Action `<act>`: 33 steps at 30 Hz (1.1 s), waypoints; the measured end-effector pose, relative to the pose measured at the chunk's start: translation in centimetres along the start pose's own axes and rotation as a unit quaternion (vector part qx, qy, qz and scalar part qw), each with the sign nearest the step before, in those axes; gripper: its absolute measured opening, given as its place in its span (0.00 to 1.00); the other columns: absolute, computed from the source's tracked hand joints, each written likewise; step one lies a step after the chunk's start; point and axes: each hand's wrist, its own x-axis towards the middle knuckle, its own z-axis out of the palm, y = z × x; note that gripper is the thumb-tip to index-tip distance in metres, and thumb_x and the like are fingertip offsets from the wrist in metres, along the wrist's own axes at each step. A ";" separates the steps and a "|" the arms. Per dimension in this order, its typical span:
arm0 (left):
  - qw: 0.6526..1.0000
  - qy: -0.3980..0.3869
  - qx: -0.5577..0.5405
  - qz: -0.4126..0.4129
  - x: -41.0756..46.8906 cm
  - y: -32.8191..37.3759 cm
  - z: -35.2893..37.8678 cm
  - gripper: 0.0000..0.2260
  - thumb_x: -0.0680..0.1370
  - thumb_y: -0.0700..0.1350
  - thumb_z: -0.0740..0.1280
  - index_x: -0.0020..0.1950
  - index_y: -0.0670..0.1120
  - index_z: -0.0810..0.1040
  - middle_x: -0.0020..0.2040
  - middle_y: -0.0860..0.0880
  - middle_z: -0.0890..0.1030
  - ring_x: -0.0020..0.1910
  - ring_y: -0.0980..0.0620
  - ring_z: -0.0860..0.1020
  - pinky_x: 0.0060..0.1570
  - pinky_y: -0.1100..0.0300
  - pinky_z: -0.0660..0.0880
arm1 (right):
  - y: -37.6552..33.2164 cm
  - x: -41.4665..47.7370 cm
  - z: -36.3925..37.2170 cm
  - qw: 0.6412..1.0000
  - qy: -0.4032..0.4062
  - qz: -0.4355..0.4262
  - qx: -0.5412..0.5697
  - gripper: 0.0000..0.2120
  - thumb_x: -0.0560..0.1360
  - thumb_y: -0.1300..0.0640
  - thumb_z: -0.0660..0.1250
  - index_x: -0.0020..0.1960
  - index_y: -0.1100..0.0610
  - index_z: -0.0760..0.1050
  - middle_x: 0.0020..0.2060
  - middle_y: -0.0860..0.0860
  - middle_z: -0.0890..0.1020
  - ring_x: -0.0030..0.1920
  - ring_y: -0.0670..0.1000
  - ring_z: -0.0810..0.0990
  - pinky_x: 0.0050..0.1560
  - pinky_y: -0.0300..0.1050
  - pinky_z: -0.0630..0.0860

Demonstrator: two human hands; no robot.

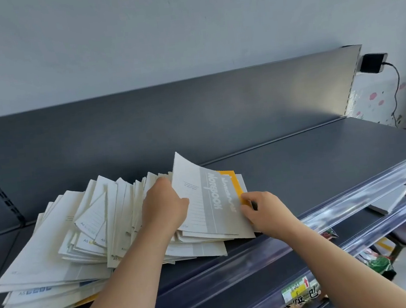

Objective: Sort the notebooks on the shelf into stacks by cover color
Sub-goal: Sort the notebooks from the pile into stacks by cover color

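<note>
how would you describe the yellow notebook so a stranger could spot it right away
On the dark grey shelf, look at the right end of the fanned pile of pale notebooks. There, under the lifted grey notebook, the right hand pinches the yellow notebook; its bright yellow edge is the only strong colour at that end.

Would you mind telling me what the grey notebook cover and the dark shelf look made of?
The grey-and-white notebook cover looks like thin matte card, curling where lifted. The dark grey shelf board looks like painted metal, softly sheened.
</note>
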 end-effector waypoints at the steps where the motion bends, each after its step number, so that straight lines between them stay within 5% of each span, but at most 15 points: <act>1: 1.000 -0.002 -0.019 -0.005 -0.1 -0.1 -0.1 0.09 0.73 0.43 0.69 0.52 0.46 0.74 0.47 0.51 0.81 0.40 0.51 0.78 0.35 0.55 0.77 | -0.1 -0.1 0.0 1.000 0.001 -0.005 -0.002 0.11 0.76 0.57 0.58 0.41 0.64 0.70 0.28 0.51 0.67 0.28 0.49 0.61 0.28 0.40 0.61; 5: 0.995 -0.014 -0.096 -0.006 -1.0 -0.1 -0.9 0.09 0.77 0.39 0.62 0.56 0.45 0.75 0.50 0.52 0.80 0.41 0.53 0.78 0.39 0.55 0.79 | -1.1 -0.5 0.5 1.000 -0.011 -0.027 -0.003 0.12 0.78 0.55 0.57 0.48 0.62 0.75 0.33 0.53 0.74 0.29 0.48 0.65 0.29 0.39 0.63; 9: 0.982 -0.027 -0.187 0.006 -2.2 0.2 -2.7 0.12 0.79 0.37 0.58 0.57 0.49 0.75 0.49 0.55 0.79 0.42 0.57 0.77 0.38 0.62 0.75 | -2.6 -0.3 1.0 0.998 -0.017 -0.030 0.059 0.14 0.79 0.48 0.57 0.59 0.54 0.74 0.51 0.48 0.80 0.40 0.47 0.74 0.32 0.36 0.70; 12: 0.974 0.003 -0.226 0.002 -3.0 -0.2 -4.2 0.10 0.78 0.37 0.60 0.48 0.52 0.74 0.45 0.57 0.78 0.39 0.59 0.76 0.35 0.64 0.73 | -4.4 -0.1 0.8 0.990 0.006 -0.046 0.132 0.10 0.77 0.50 0.62 0.58 0.48 0.75 0.48 0.46 0.80 0.37 0.46 0.79 0.29 0.35 0.69; 17: 0.967 0.055 -0.248 -0.007 -3.9 -2.4 -6.6 0.13 0.76 0.39 0.64 0.59 0.49 0.75 0.52 0.56 0.80 0.48 0.59 0.78 0.38 0.66 0.73 | -8.5 -0.3 1.3 0.977 0.032 -0.102 0.184 0.09 0.75 0.54 0.66 0.56 0.47 0.76 0.48 0.46 0.79 0.37 0.42 0.80 0.30 0.30 0.71; 28: 0.964 0.107 -0.244 0.007 -7.9 -9.9 -17.0 0.20 0.75 0.33 0.57 0.60 0.55 0.71 0.53 0.60 0.77 0.51 0.63 0.75 0.40 0.68 0.69 | -20.9 -2.8 6.6 0.956 0.044 -0.219 0.188 0.10 0.75 0.56 0.64 0.55 0.46 0.76 0.50 0.47 0.78 0.44 0.44 0.78 0.39 0.36 0.75; 33: 0.956 0.168 -0.236 -0.044 -10.2 -16.9 -22.7 0.10 0.77 0.37 0.62 0.55 0.48 0.74 0.50 0.56 0.79 0.47 0.60 0.77 0.35 0.67 0.71 | -27.9 -5.6 11.9 0.948 0.020 -0.241 0.205 0.11 0.76 0.55 0.64 0.58 0.46 0.74 0.51 0.45 0.77 0.43 0.43 0.78 0.37 0.31 0.72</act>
